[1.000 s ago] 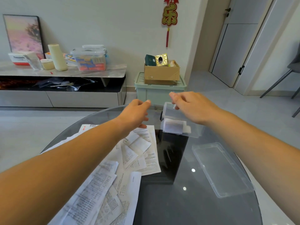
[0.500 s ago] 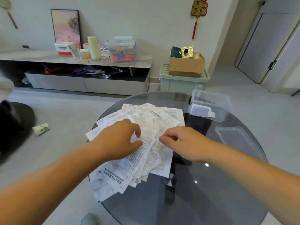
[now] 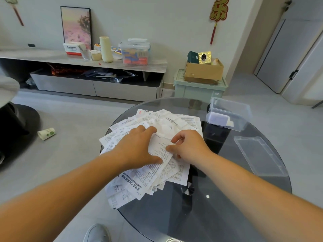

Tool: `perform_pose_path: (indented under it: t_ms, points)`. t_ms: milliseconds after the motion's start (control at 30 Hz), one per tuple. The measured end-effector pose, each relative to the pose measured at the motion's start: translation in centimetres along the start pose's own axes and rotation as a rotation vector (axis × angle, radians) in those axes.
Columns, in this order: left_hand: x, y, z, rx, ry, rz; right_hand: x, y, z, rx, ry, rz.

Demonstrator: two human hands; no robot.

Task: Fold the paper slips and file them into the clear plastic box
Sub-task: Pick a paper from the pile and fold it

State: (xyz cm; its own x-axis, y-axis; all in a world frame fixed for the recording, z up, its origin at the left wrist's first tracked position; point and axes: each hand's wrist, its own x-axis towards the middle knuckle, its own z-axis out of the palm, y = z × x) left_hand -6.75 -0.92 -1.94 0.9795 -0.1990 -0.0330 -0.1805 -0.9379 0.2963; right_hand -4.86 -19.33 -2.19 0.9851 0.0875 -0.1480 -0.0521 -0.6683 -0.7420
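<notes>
Two forearms reach over the glass table [image 3: 201, 217], the left hand [image 3: 138, 147] spread flat, fingers straight, on the fanned paper slips [image 3: 176, 119], the right hand [image 3: 191, 145] pinching one slip [image 3: 160, 148] by its edge, the clear plastic box [image 3: 243, 110] standing lidless at the far right rim, its lid [image 3: 258, 154] nearer.

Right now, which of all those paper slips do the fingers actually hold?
The top slip lying between both hands. The right hand pinches its right edge, while the left hand rests flat on the pile; no other slip is gripped.
</notes>
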Motion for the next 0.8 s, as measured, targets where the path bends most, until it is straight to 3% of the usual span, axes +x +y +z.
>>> perform_pose_path:
  t_ms: [133, 267, 400, 500, 700, 800]
  points:
    - [0.0, 1.0, -0.1, -0.07, 0.086, 0.053, -1.3, 0.0, -2.8, 0.047, -0.009, -0.019]
    - [-0.9, 4.2, 0.0, -0.113, 0.11, 0.247, -3.0, 2.0, -7.8, 0.068, -0.1, 0.07]
    - [-2.1, 7.6, 1.2, -0.046, -0.044, 0.57, -4.4, 5.7, -10.7, -0.053, -0.091, 0.13]
    - [-2.0, 9.2, 2.5, 0.02, -0.148, 0.711, -4.9, 8.4, -11.0, -0.156, -0.045, 0.122]
    - [-1.5, 10.9, 4.6, 0.161, -0.285, 0.755, -7.1, 10.6, -11.6, -0.297, 0.153, -0.005]
    - [-1.2, 11.4, 4.9, 0.157, -0.299, 0.749, -9.5, 10.8, -11.8, -0.321, 0.064, -0.122]
